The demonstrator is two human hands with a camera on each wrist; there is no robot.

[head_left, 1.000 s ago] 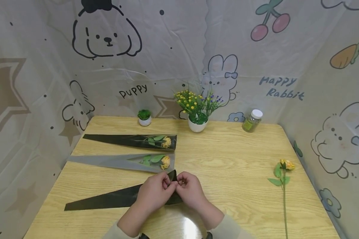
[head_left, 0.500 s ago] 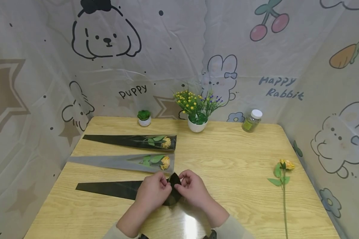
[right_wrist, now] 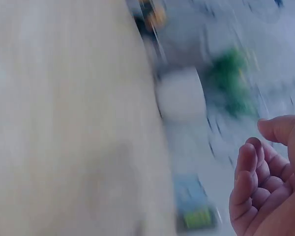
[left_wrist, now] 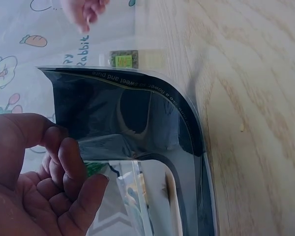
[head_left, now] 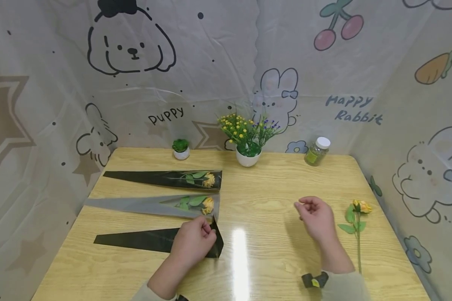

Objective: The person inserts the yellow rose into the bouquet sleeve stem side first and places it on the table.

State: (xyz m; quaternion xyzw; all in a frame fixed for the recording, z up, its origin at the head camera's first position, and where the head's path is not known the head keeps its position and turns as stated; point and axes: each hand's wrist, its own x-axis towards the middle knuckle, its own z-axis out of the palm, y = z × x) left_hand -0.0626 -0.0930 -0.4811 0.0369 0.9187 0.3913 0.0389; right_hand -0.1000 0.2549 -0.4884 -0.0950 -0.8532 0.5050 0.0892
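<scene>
My left hand [head_left: 192,240] pinches the rim of a black flower sleeve [head_left: 139,241], a long tapering wrapper lying on the table with its narrow end to the left. In the left wrist view the wide mouth of this sleeve [left_wrist: 96,101] gapes, with small printed words along its rim. My right hand [head_left: 317,217] is over the table on the right with loosely bent fingers and nothing in them. Just right of it lies a single artificial yellow rose [head_left: 361,206] with green leaves and a long stem, partly hidden by the forearm.
Behind the left hand lie a grey sleeve [head_left: 128,203] and another black sleeve [head_left: 143,177], each with a yellow rose inside. Along the back stand a small potted plant [head_left: 181,154], a white pot [head_left: 247,159] of flowers and a white-lidded jar [head_left: 314,155].
My right hand has let go of the black sleeve's mouth and moved right, near the loose rose. The left hand keeps its place at the rim. The sleeve's narrow end has swung away from me.
</scene>
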